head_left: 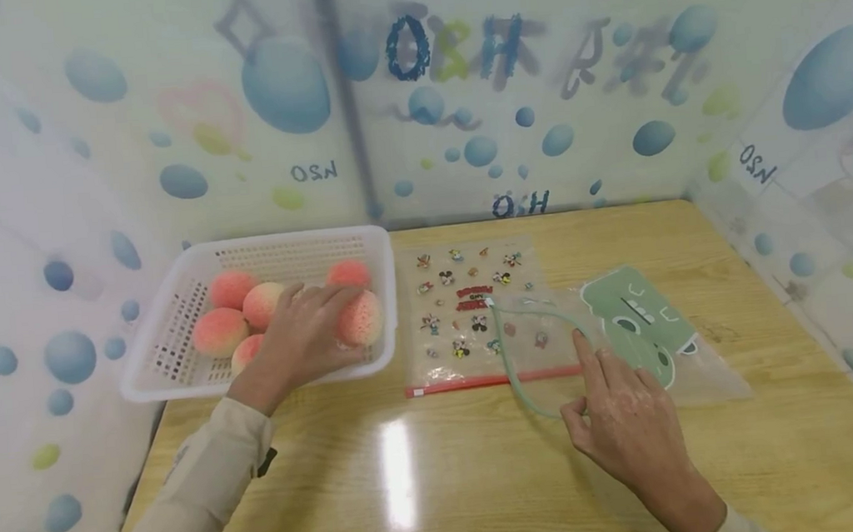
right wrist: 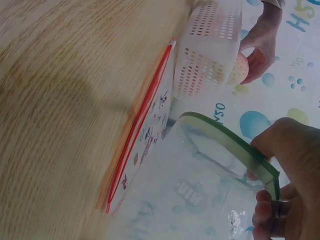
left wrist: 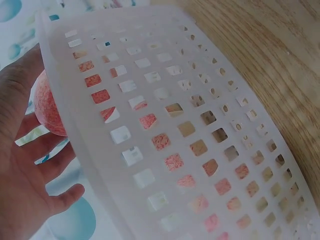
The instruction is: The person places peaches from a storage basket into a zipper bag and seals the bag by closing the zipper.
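In the head view my left hand [head_left: 304,334] holds a pink-and-yellow peach [head_left: 360,318] at the right end of a white plastic basket [head_left: 390,285]. Several more peaches [head_left: 221,332] lie in the basket. The left wrist view shows the held peach [left wrist: 50,107] above the basket rim, partly hidden by the fingers and the wall. On the right, my right hand [head_left: 630,421] grips the edge of a clear zip bag with a green cartoon print [head_left: 637,320]. Its green-edged mouth [right wrist: 227,132] gapes open in the right wrist view, with thumb and fingers around the edge.
A second clear bag [head_left: 443,344] with small cartoon figures and a red zip lies flat beside the basket, partly under the green-edged bag. The wooden table [head_left: 323,474] meets walls [head_left: 579,104] covered in a bubble-patterned sheet at the back and sides.
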A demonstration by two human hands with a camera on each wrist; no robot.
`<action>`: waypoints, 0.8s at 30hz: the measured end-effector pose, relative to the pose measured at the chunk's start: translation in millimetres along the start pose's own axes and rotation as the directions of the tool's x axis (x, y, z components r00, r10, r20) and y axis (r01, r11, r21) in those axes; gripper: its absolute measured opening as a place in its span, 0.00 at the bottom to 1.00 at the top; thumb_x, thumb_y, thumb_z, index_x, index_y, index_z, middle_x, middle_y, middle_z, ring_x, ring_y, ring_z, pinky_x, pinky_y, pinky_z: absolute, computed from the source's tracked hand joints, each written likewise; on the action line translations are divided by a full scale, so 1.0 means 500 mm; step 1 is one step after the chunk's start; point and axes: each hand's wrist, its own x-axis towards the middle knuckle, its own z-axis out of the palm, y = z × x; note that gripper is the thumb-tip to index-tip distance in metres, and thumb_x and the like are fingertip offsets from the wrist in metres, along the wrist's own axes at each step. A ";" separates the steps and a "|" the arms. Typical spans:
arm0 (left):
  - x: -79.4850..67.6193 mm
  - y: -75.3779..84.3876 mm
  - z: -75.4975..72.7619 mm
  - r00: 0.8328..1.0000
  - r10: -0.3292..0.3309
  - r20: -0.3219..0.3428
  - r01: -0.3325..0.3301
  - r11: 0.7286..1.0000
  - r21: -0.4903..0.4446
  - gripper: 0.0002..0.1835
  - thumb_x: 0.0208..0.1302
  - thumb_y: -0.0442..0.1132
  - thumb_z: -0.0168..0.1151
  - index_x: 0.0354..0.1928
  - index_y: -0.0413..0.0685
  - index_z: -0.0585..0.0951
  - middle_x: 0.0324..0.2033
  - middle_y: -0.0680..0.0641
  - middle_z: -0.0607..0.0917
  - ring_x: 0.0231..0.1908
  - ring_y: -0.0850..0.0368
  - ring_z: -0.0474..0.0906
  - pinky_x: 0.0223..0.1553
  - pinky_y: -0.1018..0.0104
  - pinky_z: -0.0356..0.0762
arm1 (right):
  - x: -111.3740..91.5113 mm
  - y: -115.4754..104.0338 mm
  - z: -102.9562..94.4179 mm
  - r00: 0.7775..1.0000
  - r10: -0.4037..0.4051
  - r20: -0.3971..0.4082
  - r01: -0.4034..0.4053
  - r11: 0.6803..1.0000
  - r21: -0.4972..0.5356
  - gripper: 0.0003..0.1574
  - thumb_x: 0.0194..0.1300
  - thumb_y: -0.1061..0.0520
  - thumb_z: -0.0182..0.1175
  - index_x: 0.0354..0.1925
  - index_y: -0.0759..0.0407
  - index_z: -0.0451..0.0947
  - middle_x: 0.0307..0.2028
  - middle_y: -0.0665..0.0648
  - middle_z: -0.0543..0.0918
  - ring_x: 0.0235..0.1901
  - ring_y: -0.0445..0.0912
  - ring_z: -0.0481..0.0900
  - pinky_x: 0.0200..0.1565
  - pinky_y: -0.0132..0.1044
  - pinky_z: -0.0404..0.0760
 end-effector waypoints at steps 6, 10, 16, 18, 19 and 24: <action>-0.004 0.001 0.001 0.999 0.017 -0.039 -0.017 1.000 0.005 0.40 0.38 0.64 0.65 0.54 0.49 0.73 0.47 0.46 0.78 0.46 0.45 0.73 0.54 0.41 0.56 | -0.001 -0.002 -0.002 0.999 0.015 0.031 -0.015 1.000 0.004 0.48 0.39 0.55 0.47 0.63 0.68 0.58 0.29 0.63 0.75 0.17 0.49 0.67 0.14 0.37 0.58; -0.005 0.003 0.001 0.996 0.036 -0.076 -0.035 0.999 0.005 0.40 0.38 0.62 0.65 0.54 0.48 0.73 0.48 0.46 0.78 0.46 0.45 0.72 0.53 0.42 0.57 | -0.001 -0.002 -0.003 0.998 0.027 0.063 -0.027 1.000 0.009 0.48 0.42 0.53 0.45 0.64 0.68 0.56 0.33 0.64 0.76 0.19 0.50 0.68 0.15 0.38 0.60; -0.004 0.006 0.004 0.987 0.076 -0.142 -0.075 0.997 0.010 0.42 0.35 0.59 0.69 0.54 0.45 0.73 0.48 0.45 0.77 0.46 0.44 0.72 0.50 0.44 0.61 | -0.001 -0.003 0.000 0.998 0.025 0.056 -0.026 1.000 0.013 0.48 0.42 0.52 0.44 0.64 0.68 0.57 0.32 0.63 0.75 0.18 0.50 0.68 0.15 0.38 0.60; -0.005 0.008 0.004 0.982 0.088 -0.165 -0.086 0.996 0.021 0.42 0.34 0.59 0.69 0.54 0.45 0.73 0.48 0.45 0.77 0.46 0.44 0.72 0.47 0.45 0.62 | 0.000 -0.003 0.000 0.998 0.026 0.050 -0.027 0.999 0.018 0.49 0.41 0.52 0.46 0.64 0.68 0.57 0.30 0.62 0.74 0.18 0.49 0.66 0.14 0.38 0.60; -0.005 0.008 0.004 0.980 0.093 -0.174 -0.090 0.996 0.027 0.42 0.33 0.59 0.69 0.54 0.45 0.73 0.48 0.45 0.77 0.46 0.44 0.72 0.46 0.45 0.62 | 0.000 -0.003 0.000 0.998 0.028 0.048 -0.028 0.999 0.019 0.49 0.40 0.52 0.46 0.64 0.69 0.57 0.29 0.62 0.74 0.18 0.49 0.65 0.14 0.38 0.60; -0.006 0.014 0.002 0.972 0.105 -0.211 -0.097 0.994 0.046 0.41 0.33 0.58 0.68 0.52 0.44 0.73 0.48 0.45 0.76 0.45 0.44 0.72 0.45 0.45 0.62 | 0.002 -0.006 0.003 0.999 0.037 0.016 -0.038 0.999 0.026 0.48 0.41 0.52 0.43 0.63 0.69 0.58 0.28 0.62 0.73 0.16 0.49 0.64 0.12 0.40 0.62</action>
